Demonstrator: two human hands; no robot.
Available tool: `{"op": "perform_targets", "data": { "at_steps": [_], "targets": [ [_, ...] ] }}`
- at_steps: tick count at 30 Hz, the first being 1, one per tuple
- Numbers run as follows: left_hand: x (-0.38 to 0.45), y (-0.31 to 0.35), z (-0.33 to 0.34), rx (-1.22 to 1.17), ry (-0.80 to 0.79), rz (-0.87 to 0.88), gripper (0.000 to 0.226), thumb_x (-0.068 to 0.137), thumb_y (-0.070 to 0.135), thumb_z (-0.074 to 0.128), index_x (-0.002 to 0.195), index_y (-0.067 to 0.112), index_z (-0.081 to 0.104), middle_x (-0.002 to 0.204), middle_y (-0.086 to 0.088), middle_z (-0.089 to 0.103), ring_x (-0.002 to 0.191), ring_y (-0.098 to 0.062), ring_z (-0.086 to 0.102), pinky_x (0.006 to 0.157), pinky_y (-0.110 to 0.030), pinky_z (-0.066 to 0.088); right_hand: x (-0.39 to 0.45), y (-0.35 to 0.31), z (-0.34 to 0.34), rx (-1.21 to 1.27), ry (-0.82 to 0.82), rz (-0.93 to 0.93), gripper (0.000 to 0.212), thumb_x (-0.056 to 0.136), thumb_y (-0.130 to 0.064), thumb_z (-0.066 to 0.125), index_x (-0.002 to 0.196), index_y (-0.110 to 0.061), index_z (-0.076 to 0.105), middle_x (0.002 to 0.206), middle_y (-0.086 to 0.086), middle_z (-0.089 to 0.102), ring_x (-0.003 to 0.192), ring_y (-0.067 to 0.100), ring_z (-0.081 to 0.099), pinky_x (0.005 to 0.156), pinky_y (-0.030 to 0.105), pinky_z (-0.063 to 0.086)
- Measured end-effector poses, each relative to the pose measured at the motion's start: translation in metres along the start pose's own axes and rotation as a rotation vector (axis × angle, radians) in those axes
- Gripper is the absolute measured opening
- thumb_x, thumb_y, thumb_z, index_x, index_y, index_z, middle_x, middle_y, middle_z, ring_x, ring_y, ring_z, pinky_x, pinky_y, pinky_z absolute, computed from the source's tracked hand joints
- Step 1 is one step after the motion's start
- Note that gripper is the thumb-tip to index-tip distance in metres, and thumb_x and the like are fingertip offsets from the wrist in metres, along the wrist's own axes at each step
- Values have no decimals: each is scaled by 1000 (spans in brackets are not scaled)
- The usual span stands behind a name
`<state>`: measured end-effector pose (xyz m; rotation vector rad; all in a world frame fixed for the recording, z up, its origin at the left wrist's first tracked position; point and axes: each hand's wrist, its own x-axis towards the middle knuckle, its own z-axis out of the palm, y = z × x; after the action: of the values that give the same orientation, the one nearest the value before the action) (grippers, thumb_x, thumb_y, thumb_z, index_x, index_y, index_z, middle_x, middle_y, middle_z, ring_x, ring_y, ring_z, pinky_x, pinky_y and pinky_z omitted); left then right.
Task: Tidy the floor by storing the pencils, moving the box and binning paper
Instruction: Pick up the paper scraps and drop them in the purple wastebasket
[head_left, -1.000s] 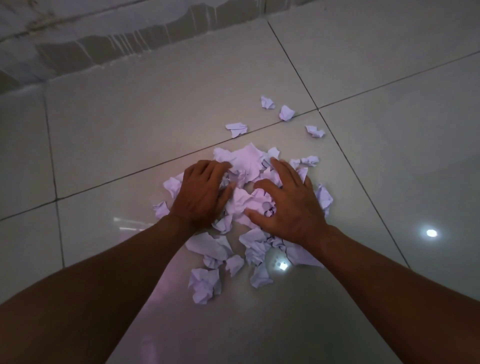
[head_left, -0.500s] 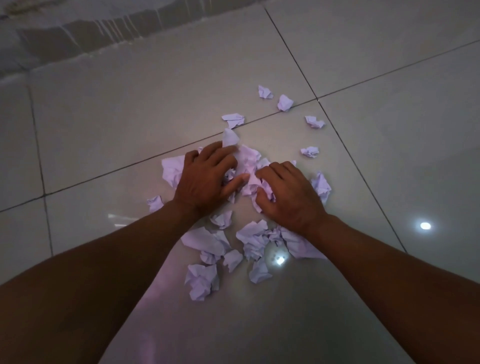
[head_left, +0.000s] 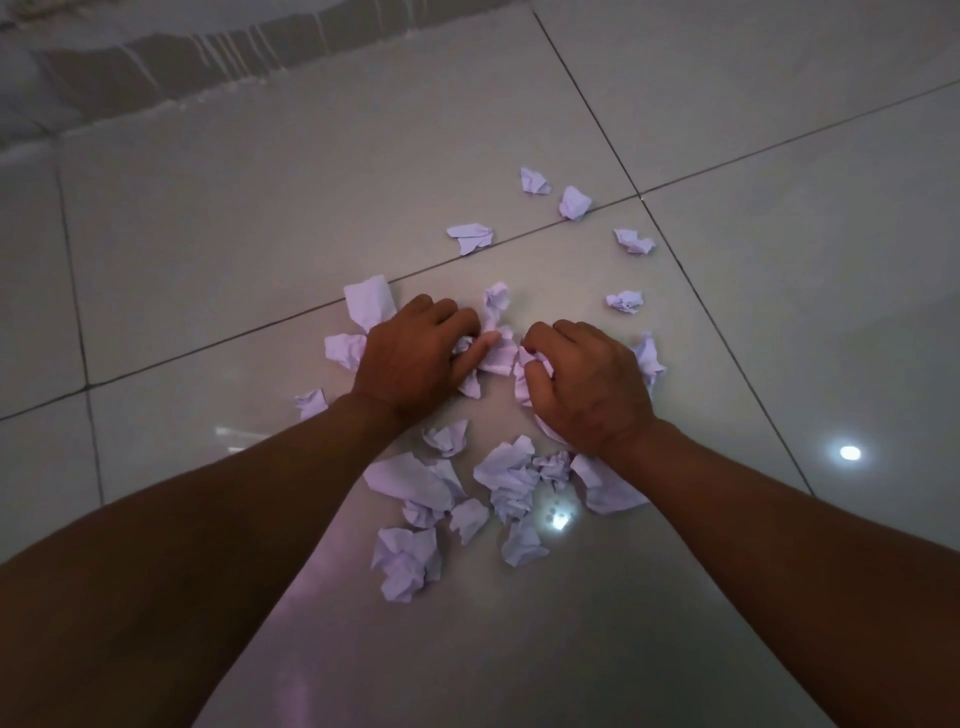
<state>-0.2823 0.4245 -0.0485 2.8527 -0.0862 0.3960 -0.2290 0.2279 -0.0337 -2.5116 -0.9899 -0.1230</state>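
Note:
Several crumpled white paper scraps (head_left: 506, 475) lie scattered on the glossy tiled floor (head_left: 260, 218). My left hand (head_left: 413, 356) rests palm down on the heap, fingers curled around scraps at its fingertips. My right hand (head_left: 584, 382) is beside it, fingers clenched on a wad of crumpled paper (head_left: 524, 376). More scraps lie nearer me between my forearms, such as a big one (head_left: 408, 564). Loose single scraps lie farther away (head_left: 470, 237), (head_left: 574, 202). No pencils, box or bin are in view.
A stained wall base (head_left: 171, 57) runs along the far left edge of the floor. Dark grout lines cross the tiles. A lamp reflection (head_left: 849, 453) shines on the floor at the right.
Both hands have closed from flat and spread to curled, bunching the middle of the heap between them. The pile under them has shrunk, and scraps at its edges are exposed.

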Motion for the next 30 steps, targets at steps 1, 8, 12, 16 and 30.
{"op": "perform_targets", "data": {
  "at_steps": [1,8,12,16,30],
  "targets": [
    [0,0,0,-16,2,-32,38,99,45,47,85,16,68,78,-7,67,71,-25,57,54,-27,36,0,0,-2,-5,2,5,13,82,-22,49,81,-14,59,70,7,59,63,29,55,52,34,42],
    [-3,8,-7,-107,-18,-155,41,96,47,48,85,20,76,78,-7,73,69,-26,63,58,-35,52,-7,-3,0,-53,37,4,38,90,-48,56,65,-20,55,56,3,56,52,21,53,46,30,42],
    [1,10,-16,-59,0,-194,41,94,45,50,74,20,77,61,-8,68,55,-27,61,52,-28,45,0,-4,-3,-50,-4,19,23,83,-33,58,65,-19,58,57,4,59,52,26,57,48,27,38],
    [13,14,-34,-71,12,-190,39,95,43,51,80,20,80,64,-9,71,55,-25,62,56,-28,46,7,-12,-14,-1,55,22,25,85,-33,51,67,-17,59,59,4,61,52,22,55,54,22,28],
    [50,67,-177,-69,-27,-334,46,96,44,45,78,17,77,66,-13,70,54,-25,50,59,-28,34,34,-63,-151,67,87,188,27,87,-30,50,63,-18,54,56,2,56,50,16,37,54,23,26]
  ]
}}
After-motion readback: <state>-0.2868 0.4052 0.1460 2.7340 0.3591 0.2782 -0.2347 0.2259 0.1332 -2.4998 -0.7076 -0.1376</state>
